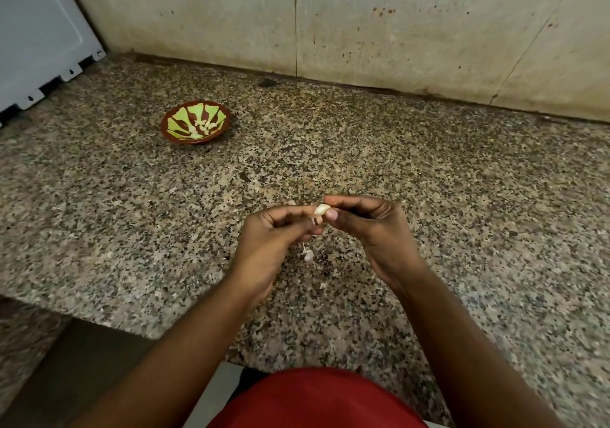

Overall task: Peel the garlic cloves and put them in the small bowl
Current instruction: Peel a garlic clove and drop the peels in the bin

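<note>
Head view | speckled granite counter [429,170], stained tile wall [363,25] behind | left hand [274,246] and right hand [373,226] pinching garlic clove [321,209] | small bowl [171,129] well apart.

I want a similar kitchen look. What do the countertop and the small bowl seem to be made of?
The countertop looks like polished granite: speckled tan, grey and black grains with a slight sheen. The small bowl looks like glazed ceramic or painted earthenware: brown rim and outside, glossy green and brown pattern inside. Plastic can't be ruled out.
</note>
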